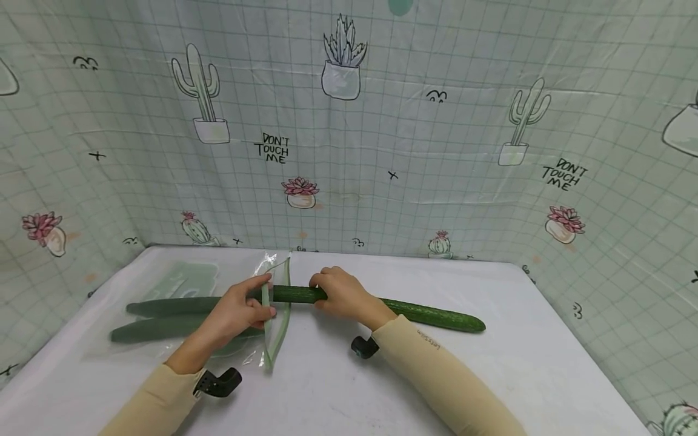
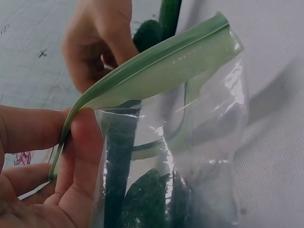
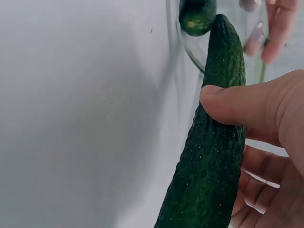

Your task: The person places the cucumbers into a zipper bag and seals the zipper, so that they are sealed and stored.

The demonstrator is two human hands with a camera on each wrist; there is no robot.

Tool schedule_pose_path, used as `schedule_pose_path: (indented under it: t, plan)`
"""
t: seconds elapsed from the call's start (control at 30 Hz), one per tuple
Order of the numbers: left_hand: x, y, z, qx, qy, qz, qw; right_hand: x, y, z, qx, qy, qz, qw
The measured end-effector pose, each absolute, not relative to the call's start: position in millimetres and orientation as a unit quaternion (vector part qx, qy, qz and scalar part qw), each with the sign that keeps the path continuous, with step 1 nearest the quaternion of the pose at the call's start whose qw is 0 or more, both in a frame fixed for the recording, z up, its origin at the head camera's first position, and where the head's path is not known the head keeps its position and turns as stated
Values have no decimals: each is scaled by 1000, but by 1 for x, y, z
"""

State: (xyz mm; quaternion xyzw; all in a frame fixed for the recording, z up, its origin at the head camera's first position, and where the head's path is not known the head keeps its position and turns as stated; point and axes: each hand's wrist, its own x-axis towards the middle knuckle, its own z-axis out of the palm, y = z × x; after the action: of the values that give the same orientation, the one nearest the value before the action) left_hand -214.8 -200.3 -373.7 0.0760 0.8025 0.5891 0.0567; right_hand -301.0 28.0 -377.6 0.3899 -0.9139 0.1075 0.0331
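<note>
A clear zip bag (image 1: 180, 275) with a green-edged mouth lies on the left of the table. Inside it rest two cucumbers (image 1: 158, 330), side by side. The upper one (image 1: 294, 294) sticks out through the mouth. My left hand (image 1: 237, 312) holds the bag's green rim (image 2: 142, 66) at the opening. In my right hand (image 1: 343, 293) is another cucumber (image 1: 436, 316), gripped near its left end, with the thumb on top in the right wrist view. Its tip (image 3: 223, 28) lies close beside the blunt end of the protruding cucumber (image 3: 197, 16).
A white cloth-covered table (image 1: 338, 387) lies under everything. Behind it and at both sides hangs a grid-patterned curtain (image 1: 382, 139) with cactus drawings. A black wrist camera (image 1: 218, 383) sits below the left hand, another (image 1: 364, 347) below the right wrist.
</note>
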Motion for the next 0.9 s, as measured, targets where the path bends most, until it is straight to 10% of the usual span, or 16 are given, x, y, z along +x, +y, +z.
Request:
schedule_pose_path:
  t: [0.9]
  plan:
    - [-216, -197, -375, 58, 804, 589, 54, -318, -13, -397, 378, -918, 124, -3]
